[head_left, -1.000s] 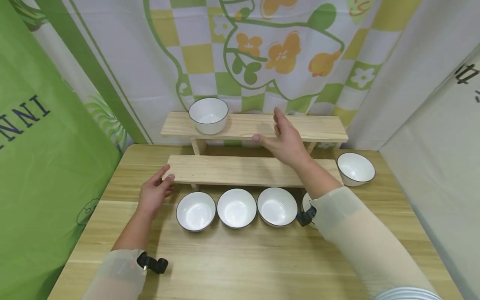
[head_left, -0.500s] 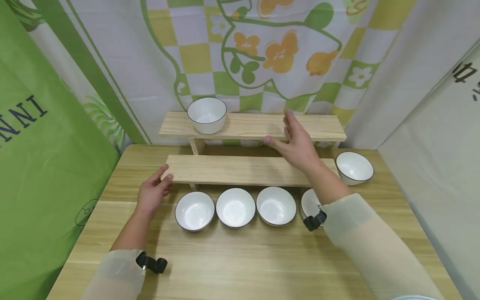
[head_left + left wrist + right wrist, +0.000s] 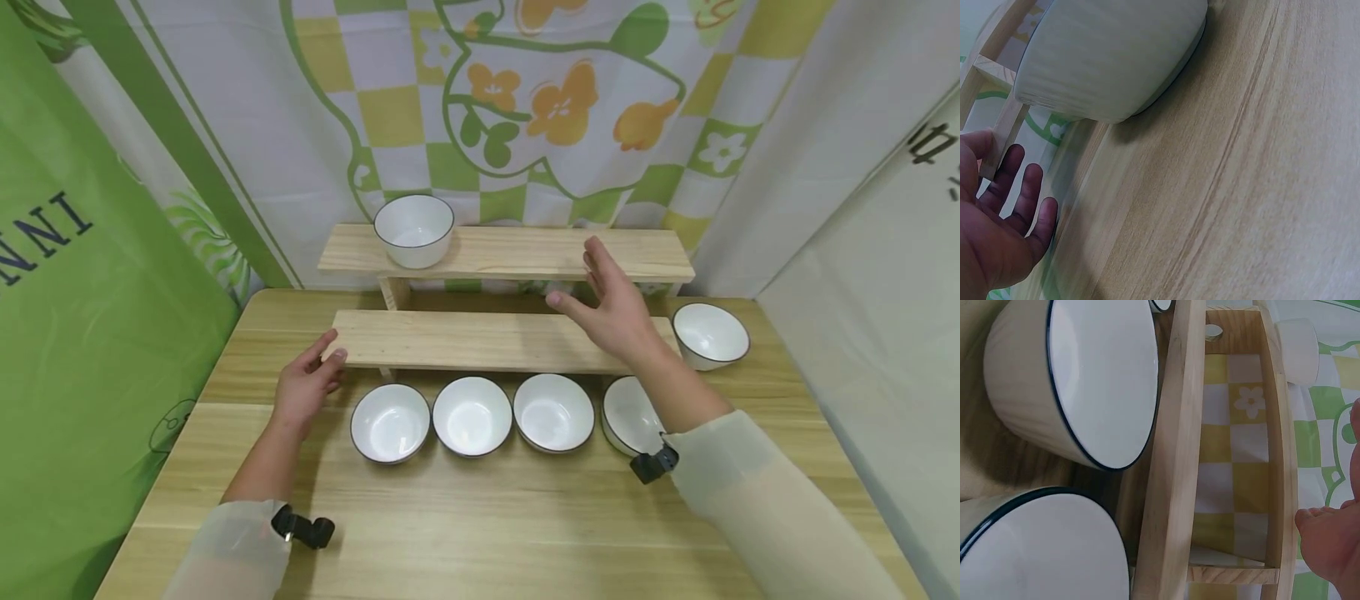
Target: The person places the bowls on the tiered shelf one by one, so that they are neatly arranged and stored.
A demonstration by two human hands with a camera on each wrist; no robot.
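A two-tier wooden shelf stands across the table. My left hand is at the left end of its lower board, thumb and index finger at the board's edge; in the left wrist view the board end lies between the thumb and the fingers. Over the right part of the shelf hovers my right hand, fingers extended and thumb spread, holding nothing. One white dark-rimmed bowl sits at the left of the upper board. Several similar bowls stand in a row before the lower board, the rightmost bowl partly covered by my right forearm.
Another white bowl stands on the table at the shelf's right end. A patterned curtain hangs right behind the shelf, with a green cloth on the left and a white cloth on the right.
My right hand has drifted right and slightly toward me above the shelf, uncovering more of the rightmost bowl in the row. My left hand and the bowls stay where they were.
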